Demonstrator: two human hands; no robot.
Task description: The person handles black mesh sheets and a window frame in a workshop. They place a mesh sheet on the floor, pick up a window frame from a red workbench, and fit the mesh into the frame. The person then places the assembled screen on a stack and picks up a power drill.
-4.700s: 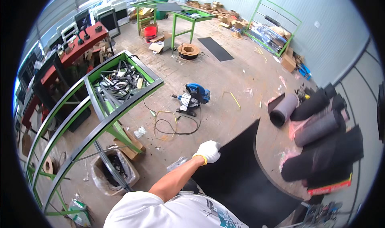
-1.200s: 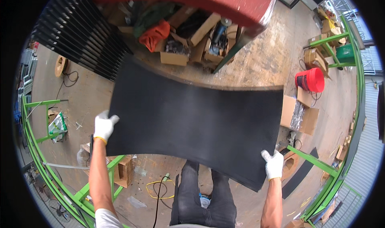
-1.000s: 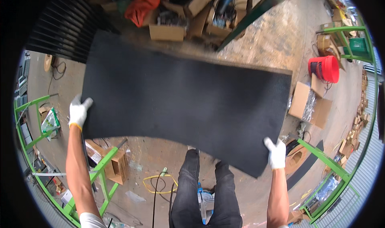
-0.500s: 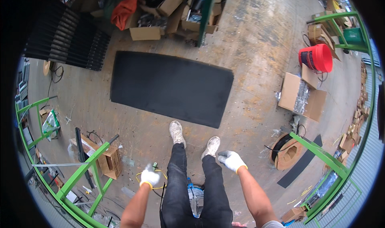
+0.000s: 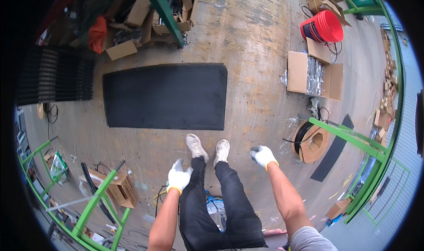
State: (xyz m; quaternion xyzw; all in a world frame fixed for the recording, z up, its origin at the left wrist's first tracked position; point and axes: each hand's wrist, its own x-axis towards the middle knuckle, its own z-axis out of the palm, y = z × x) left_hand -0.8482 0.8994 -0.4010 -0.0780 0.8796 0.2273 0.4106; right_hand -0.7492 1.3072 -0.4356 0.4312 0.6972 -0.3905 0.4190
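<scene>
My left hand (image 5: 178,176), in a white glove with grey fingertips and a yellow cuff, hangs in front of my left thigh. Its thumb stands apart from the fingers and nothing is in it. Out to the right of my knees, my right hand (image 5: 263,156) wears the same kind of glove; it is loosely open, also without anything in its grasp. Both hands are above the floor, touching no object. Just beyond my shoes lies a flat black rectangular sheet (image 5: 165,97), the nearest large thing ahead of them.
To the right are an open cardboard box (image 5: 297,72), a red bucket (image 5: 321,26), a cable spool (image 5: 316,145) and a black strip (image 5: 333,151). Green metal frames (image 5: 353,138) stand at both sides. Black slats (image 5: 55,74) are stacked far left. A blue tool (image 5: 215,206) sits behind my legs.
My view has turned, so the sheet now lies squarer and farther left. My left hand has come up and forward. The right hand stays out to the side, and my feet are closer together.
</scene>
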